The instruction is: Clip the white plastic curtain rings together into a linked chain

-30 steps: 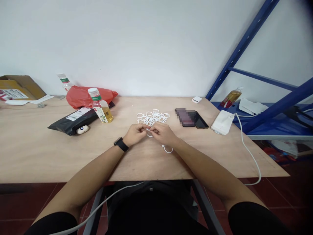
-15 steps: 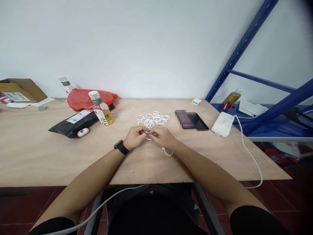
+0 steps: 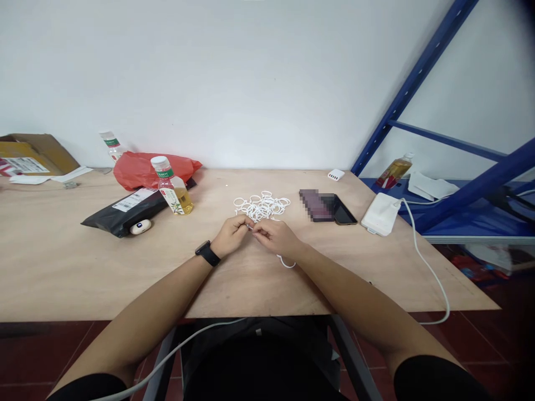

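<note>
My left hand (image 3: 229, 236) and my right hand (image 3: 277, 237) meet fingertip to fingertip just in front of a heap of white plastic rings (image 3: 262, 206). Both are closed in a pinch. Between them only a sliver of a white plastic ring (image 3: 250, 226) shows; the fingers cover most of it. A single loose ring (image 3: 287, 264), open on one side, lies on the table partly under my right wrist. A black watch (image 3: 207, 253) is on my left wrist.
Left of the heap stand a drink bottle (image 3: 172, 189), a black parcel (image 3: 121, 214), a small white case (image 3: 140, 226) and a red bag (image 3: 136, 170). On the right lie a phone (image 3: 345, 209) and a white power bank (image 3: 381, 214) with a cable, near a blue rack (image 3: 412, 83).
The ring between my fingers has turned: its curved part showed below the fingertips before and is now mostly hidden. My hands have barely shifted; the heap looks the same.
</note>
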A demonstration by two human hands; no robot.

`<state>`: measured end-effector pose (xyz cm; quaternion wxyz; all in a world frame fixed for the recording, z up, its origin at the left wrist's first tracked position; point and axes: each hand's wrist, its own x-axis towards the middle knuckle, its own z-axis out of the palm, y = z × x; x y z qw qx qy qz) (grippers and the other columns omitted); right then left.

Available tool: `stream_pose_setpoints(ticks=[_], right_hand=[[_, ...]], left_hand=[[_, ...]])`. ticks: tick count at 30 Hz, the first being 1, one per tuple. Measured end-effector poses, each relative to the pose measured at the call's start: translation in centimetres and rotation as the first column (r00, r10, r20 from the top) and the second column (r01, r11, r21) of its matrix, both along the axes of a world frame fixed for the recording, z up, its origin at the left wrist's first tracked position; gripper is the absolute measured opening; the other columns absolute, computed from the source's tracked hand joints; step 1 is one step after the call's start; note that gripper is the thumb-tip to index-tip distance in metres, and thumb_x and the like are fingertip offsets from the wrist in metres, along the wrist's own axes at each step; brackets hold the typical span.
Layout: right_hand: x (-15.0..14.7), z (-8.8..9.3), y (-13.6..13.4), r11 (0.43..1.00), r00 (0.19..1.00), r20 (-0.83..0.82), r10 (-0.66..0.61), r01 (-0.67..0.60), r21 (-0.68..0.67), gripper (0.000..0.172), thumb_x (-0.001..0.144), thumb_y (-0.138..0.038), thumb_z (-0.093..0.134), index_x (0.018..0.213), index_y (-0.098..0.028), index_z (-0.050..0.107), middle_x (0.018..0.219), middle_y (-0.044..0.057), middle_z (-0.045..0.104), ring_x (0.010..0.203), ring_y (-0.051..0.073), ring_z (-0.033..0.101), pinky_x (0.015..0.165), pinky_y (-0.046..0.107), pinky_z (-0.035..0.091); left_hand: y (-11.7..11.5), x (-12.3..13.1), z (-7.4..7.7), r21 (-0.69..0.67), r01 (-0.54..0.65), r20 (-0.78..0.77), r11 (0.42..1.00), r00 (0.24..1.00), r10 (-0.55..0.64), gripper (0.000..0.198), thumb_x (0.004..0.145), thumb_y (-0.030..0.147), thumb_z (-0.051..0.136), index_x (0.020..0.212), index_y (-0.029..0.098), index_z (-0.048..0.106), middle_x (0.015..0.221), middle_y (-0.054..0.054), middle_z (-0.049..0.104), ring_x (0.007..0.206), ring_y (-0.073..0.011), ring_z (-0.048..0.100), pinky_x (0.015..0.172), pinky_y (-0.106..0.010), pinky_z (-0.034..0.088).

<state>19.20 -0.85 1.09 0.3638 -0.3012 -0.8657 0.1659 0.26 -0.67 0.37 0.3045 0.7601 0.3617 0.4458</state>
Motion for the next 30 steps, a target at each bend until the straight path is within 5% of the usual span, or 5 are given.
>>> stream_pose_setpoints(ticks=[6, 12, 17, 22, 30], right_hand=[[0.8, 0.2, 0.8, 0.989, 0.991, -0.004, -0.136, 0.136, 0.057, 0.013, 0.092, -0.027, 0.056, 0.095, -0.022, 0.068, 0.085, 0.002, 0.071, 0.075, 0.014, 0.063, 0.073, 0.026, 0.045], [2.0, 0.3, 1.9, 0.941, 0.947, 0.046, -0.317, 0.308, 0.142, 0.015, 0.090, -0.020, 0.056, 0.097, -0.022, 0.070, 0.108, 0.006, 0.069, 0.094, 0.018, 0.064, 0.080, 0.029, 0.048], [3.2, 2.3, 1.3, 0.995, 0.961, 0.270, -0.064, 0.081, -0.052, 0.017, 0.081, -0.018, 0.064, 0.096, -0.022, 0.071, 0.094, 0.002, 0.071, 0.086, 0.017, 0.064, 0.075, 0.027, 0.046], [5.3, 3.6, 1.2, 0.911, 0.896, 0.410, 0.173, 0.013, -0.413, 0.025, 0.064, -0.015, 0.076, 0.088, -0.024, 0.074, 0.087, -0.002, 0.073, 0.075, 0.016, 0.064, 0.064, 0.024, 0.045], [4.5, 2.2, 1.3, 0.887, 0.900, 0.367, 0.236, -0.045, -0.460, 0.007, 0.075, -0.018, 0.066, 0.071, -0.020, 0.071, 0.065, -0.002, 0.067, 0.056, 0.011, 0.057, 0.052, 0.022, 0.036]], left_hand=[[0.0, -0.2, -0.1, 0.064, -0.142, -0.002, 0.988, 0.990, 0.142, 0.029, 0.083, 0.014, 0.052, 0.109, 0.016, 0.066, 0.103, -0.008, 0.065, 0.075, -0.0126, 0.059, 0.065, -0.024, 0.047], [0.3, -0.7, -0.2, 0.127, -0.152, -0.063, 0.980, 0.985, 0.161, 0.022, 0.085, 0.016, 0.053, 0.101, 0.017, 0.069, 0.102, -0.008, 0.064, 0.078, -0.0134, 0.059, 0.064, -0.025, 0.047], [0.1, -0.8, -0.1, 0.174, -0.100, -0.141, 0.980, 0.982, 0.125, 0.019, 0.088, 0.020, 0.054, 0.098, 0.018, 0.070, 0.096, -0.007, 0.067, 0.082, -0.0154, 0.060, 0.072, -0.027, 0.048], [-0.3, -0.6, 0.4, 0.157, -0.055, -0.215, 0.986, 0.973, 0.089, 0.020, 0.089, 0.021, 0.052, 0.095, 0.017, 0.070, 0.088, -0.005, 0.068, 0.077, -0.0142, 0.059, 0.072, -0.027, 0.047], [-0.5, -0.5, 0.4, 0.084, -0.066, -0.239, 0.994, 0.967, 0.085, 0.020, 0.089, 0.024, 0.054, 0.096, 0.017, 0.071, 0.088, -0.005, 0.071, 0.071, -0.0130, 0.059, 0.066, -0.024, 0.045]])
